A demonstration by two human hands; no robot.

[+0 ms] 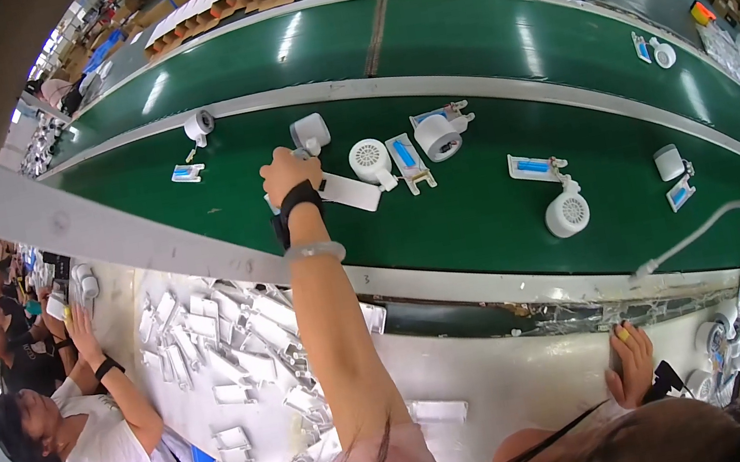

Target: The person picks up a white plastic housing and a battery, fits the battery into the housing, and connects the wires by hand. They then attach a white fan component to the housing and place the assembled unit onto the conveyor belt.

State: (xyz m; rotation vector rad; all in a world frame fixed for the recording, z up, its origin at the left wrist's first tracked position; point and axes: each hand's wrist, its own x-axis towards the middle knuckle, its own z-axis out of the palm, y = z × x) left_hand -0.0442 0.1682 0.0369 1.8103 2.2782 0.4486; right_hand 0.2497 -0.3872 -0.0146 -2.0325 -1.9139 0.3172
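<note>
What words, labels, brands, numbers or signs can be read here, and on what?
None clear enough to quote.
Co-worker's black shirt, at left: pale marks, too small to read.
White rail: a small dark mark, too small to be sure.
White fans, blue batteries: no print I can make out.

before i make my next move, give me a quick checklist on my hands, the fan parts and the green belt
1. Left hand beside the white fan unit: ok.
2. Left-hand grip secure: cannot tell, the fingers hide any contact.
3. Right hand off the green belt: ok, on the white worktop.
4. Nearby housing closed: not ok, its blue cell is exposed.
5. Belt stopped: cannot tell from one still.
6. Worktop uncluttered: not ok, white pieces are heaped at left.
</note>
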